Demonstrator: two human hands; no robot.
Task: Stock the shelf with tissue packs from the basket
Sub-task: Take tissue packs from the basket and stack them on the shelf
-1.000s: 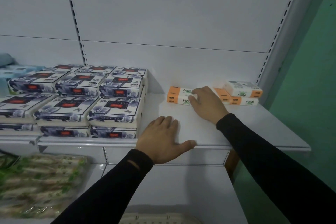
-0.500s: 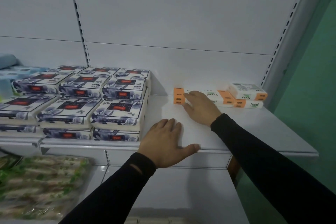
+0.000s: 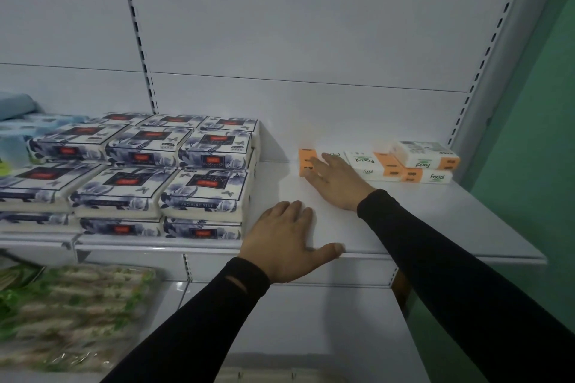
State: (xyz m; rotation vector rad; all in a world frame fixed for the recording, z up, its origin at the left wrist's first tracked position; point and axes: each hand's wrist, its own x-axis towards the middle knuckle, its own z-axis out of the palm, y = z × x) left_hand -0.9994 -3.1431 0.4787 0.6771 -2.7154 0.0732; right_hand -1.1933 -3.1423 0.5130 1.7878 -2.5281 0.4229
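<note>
Right hand (image 3: 337,183) lies flat, fingers straight, pressing the orange-and-white tissue pack (image 3: 306,162) at the shelf's (image 3: 435,221) back edge — grasping nothing. Left hand (image 3: 287,242) rests open-palmed on the shelf's front edge.

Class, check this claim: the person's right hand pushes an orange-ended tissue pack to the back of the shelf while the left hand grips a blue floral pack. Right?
Not quite. The head view shows the left hand resting flat on the bare shelf edge, gripping nothing. The right hand does push the orange-ended tissue pack.
</note>
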